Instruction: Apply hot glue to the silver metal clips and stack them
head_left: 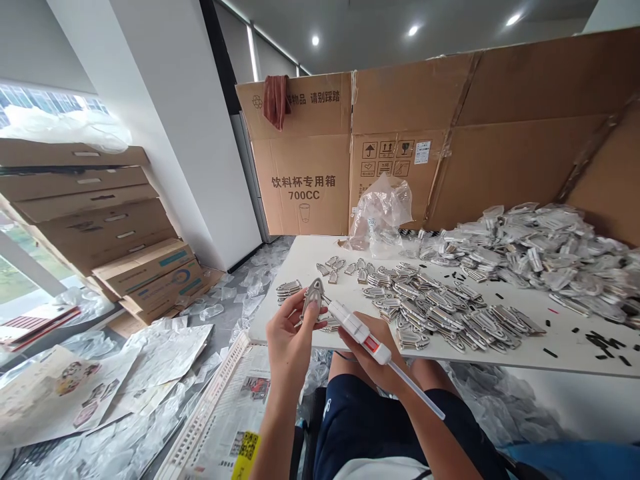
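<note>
Left hand (290, 339) is closed in a pinch on one metal piece (314, 292): thumb across the near face, fingers behind. The piece is up off the table (299, 263), near its front edge, pointed end up. Such a grip probably steadies the small part and leaves its top exposed.

Right hand (381, 363) is wrapped around a white tool (354, 325) with a red window in its body and a thin translucent tail. The tool lies aslant, nose toward the metal piece, tail back over the right forearm; this presumably keeps the nose free and the tail out of the way. Nose and piece are very close; whether they touch, cannot tell.

Layout: loose pile of bare metal pieces (445, 308) just beyond the right hand, likely for easy reach. Small neat stack (289, 291) beyond the left hand, with a loose cluster (331, 267) farther back. Wrapped pile (545, 247) at the far right, apparently kept separate from the bare ones. Black strips (605, 345) scattered at the right. Cardboard wall (310, 157) stands behind the table, perhaps as a backstop.

Pose: left forearm runs almost straight up the view; right forearm slants in from lower right. Hands meet close together in front of the lap, the right slightly lower
</note>
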A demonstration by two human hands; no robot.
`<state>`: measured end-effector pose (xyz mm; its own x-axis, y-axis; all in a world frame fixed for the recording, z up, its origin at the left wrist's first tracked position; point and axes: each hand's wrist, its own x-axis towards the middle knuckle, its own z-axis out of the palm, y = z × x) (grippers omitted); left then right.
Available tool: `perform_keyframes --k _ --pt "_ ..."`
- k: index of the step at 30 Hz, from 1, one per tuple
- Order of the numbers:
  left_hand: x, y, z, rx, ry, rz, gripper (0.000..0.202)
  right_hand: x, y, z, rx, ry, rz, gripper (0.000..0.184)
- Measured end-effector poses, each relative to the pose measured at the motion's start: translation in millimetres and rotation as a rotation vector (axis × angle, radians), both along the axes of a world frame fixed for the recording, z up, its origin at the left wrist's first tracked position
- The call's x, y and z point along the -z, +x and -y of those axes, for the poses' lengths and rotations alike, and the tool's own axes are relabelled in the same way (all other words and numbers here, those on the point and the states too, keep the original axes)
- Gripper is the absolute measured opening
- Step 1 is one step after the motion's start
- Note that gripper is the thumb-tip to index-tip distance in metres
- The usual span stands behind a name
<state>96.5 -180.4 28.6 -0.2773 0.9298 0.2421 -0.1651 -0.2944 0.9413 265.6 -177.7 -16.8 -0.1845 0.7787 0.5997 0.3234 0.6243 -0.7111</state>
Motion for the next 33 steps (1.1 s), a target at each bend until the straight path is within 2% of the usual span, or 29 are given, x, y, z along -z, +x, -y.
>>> perform_keyframes --k 8,20,24,28,33 --pt "-0.9 1.9 4.2 -0.016 0.006 -0.04 0.043 5.2 -0.3 1.1 -0.06 -0.073 -0.017 0.034" --pt "-5.7 3.0 10.3 0.008 0.024 -0.048 0.042 13.3 -4.1 -0.4 0.074 -0.003 -0.043 0.045" --pt "-7.2 3.0 12.6 0.009 0.024 -0.054 0.042 14.0 -5.8 0.8 0.076 0.014 -0.052 0.046" --pt "-5.5 -0.2 13.4 -0.052 0.02 -0.121 0.038 15.0 -5.0 0.1 0.082 0.017 -0.041 0.047" --pt "-1.1 -5.2 12.1 -0.195 0.059 -0.254 0.032 13.1 -5.6 -0.1 0.095 0.071 -0.011 0.044"
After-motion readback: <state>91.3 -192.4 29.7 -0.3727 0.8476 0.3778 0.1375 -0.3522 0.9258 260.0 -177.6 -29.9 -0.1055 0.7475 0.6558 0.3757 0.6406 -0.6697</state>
